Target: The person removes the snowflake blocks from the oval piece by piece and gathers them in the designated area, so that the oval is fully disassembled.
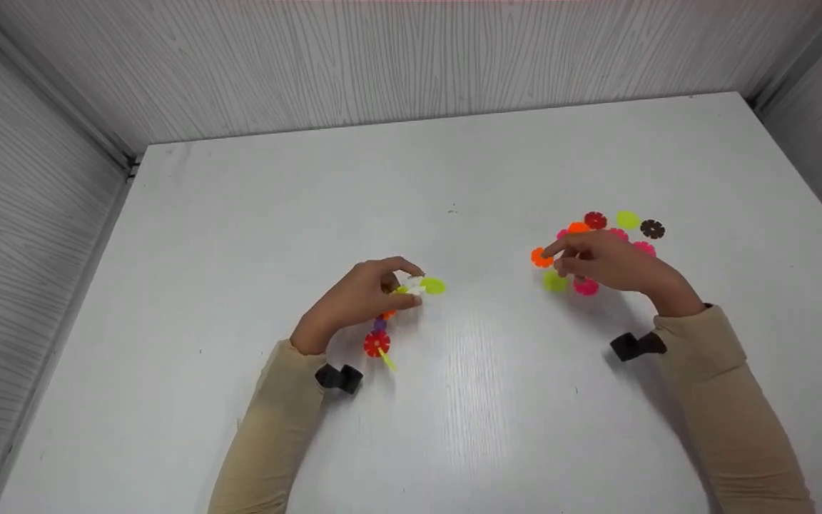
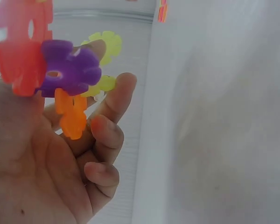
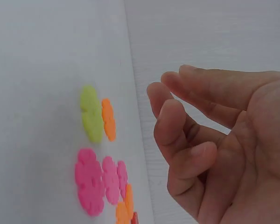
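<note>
Left hand [image 1: 357, 291] pinches linked discs [image 2: 71, 70] beside its palm; empty right hand [image 1: 614, 263], loosely bent, hovers above loose discs [image 3: 110, 179].

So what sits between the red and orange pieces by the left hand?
A purple piece sits between the red piece and the orange piece, plainest in the left wrist view.

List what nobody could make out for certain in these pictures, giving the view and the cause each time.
Head view: the number of loose discs, since the right hand covers part of the group.
Head view: the full outline of the white piece, partly covered by the left hand.
Left wrist view: the top of the red piece, cut off by the top edge.
Right wrist view: most of the red disc, cut off by the bottom edge.
</note>
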`<state>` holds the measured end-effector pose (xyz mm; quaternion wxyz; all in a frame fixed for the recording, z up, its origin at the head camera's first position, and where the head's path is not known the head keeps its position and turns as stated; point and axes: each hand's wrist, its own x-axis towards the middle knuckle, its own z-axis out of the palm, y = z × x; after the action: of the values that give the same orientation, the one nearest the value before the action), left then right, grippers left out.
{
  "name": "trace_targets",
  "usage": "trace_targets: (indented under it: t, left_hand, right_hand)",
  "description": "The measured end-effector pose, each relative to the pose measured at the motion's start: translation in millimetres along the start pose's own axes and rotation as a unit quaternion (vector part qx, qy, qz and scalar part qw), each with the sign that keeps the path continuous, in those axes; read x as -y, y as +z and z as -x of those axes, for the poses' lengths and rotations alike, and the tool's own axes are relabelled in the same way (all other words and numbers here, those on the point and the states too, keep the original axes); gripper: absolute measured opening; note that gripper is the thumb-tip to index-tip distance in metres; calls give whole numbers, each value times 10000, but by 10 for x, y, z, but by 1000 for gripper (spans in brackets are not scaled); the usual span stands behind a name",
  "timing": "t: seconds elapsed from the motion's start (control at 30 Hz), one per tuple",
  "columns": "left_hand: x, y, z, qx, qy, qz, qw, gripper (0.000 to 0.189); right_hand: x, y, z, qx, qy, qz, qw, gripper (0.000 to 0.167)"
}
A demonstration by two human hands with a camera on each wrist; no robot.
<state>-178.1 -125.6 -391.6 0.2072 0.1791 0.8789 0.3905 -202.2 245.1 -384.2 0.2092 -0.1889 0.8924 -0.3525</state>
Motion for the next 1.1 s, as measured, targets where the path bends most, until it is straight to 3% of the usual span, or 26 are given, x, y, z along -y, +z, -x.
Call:
trace_targets:
  t: [0.2,0.43,0.73,1.1]
  left_hand:
    - [-121,134,-9,0,182,45,9998,40]
    - [-212,250,-20,-58,232,4,9997,42]
    - [-355,314,41,-439,397,25,9982,42]
    - [-485,363,103,-191,453,-259,9985,40]
  right_hand:
    - [219,182,-43,-77,-371,-49,9993,28]
    - [477,464,-78,26,-491,-137,9987,37]
    - [636,677,-44,-35,-1043,-144,9944,39]
    - [723,801,-33,-47,-1161,-73,9932,26]
